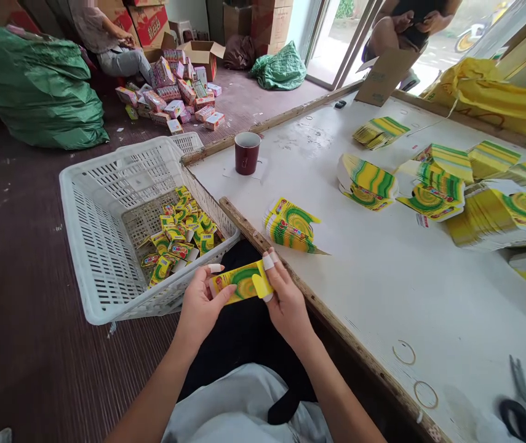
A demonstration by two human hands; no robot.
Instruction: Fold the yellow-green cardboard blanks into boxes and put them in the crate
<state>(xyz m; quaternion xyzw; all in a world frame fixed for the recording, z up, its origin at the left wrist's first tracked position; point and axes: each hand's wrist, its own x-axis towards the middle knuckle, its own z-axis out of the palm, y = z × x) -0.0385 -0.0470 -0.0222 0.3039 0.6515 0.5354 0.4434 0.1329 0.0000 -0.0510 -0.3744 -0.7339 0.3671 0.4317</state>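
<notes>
Near the middle of the frame, the left hand (pixel 198 307) pinches one end of a small yellow and green card box (pixel 237 284), with its thumb on the front. The right hand (pixel 288 304) holds the other end, by a bent yellow flap (pixel 261 285). White wraps (pixel 269 261) cover some fingertips. The box looks very light and a bit stiff, but it could squash or crease, and shiny card may slip. Its long edges look best for a soft hold. On the left, a white plastic basket with holes (pixel 77 258) has small yellow and green boxes (pixel 182 237) inside. Above the right hand, a fanned yellow and green card stack (pixel 293 224) lies on the white wood-edged table (pixel 373 283). Higher up stands a dark red cup (pixel 247 157).
</notes>
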